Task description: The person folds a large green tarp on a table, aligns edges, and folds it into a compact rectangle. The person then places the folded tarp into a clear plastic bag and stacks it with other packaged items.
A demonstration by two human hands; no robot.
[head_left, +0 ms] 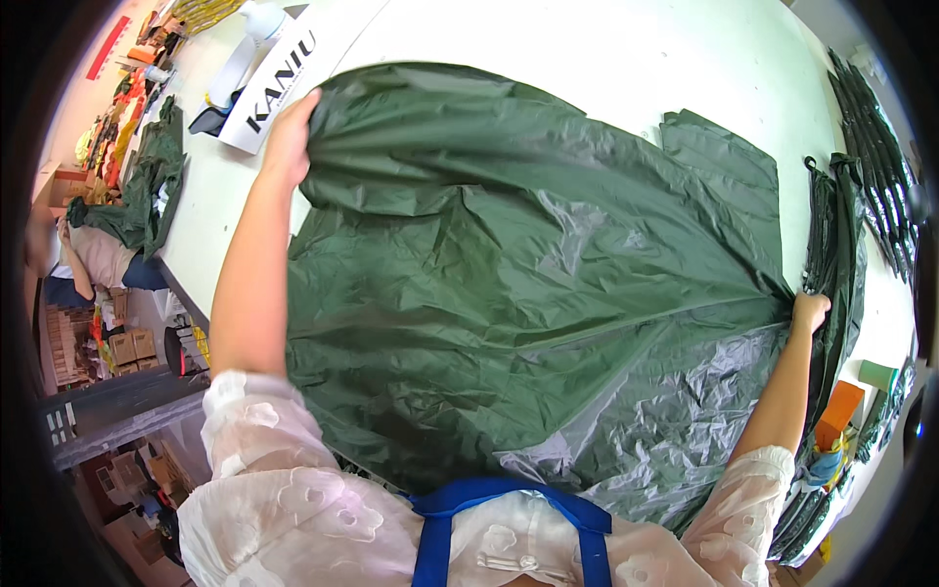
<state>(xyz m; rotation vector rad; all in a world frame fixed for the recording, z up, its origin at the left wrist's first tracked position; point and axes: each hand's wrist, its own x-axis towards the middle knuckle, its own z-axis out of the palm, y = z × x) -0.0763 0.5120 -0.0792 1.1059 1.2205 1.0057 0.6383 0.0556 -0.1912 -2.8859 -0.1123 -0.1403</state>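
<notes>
A large dark green sheet of thin, shiny, plastic-like fabric (469, 284) is stretched between my hands over the white table. My left hand (290, 142) is closed on its far left edge, which bunches into folds there. At the right side my right hand (810, 311) grips a gathered corner, and creases fan out from that fist. Underneath lies more of the same material: a flat flap (729, 176) sticks out at the far right, and a wrinkled, glossier layer (675, 411) shows at the near right. Whether these belong to one piece, I cannot tell.
A white box (269, 88) with a bottle (262, 20) stands at the far left of the table (626, 49). Dark folded strips (827, 230) lie beyond my right hand, near an orange piece (839, 416). At the left, a co-worker (98, 259) sits beside dark green fabric (152, 186).
</notes>
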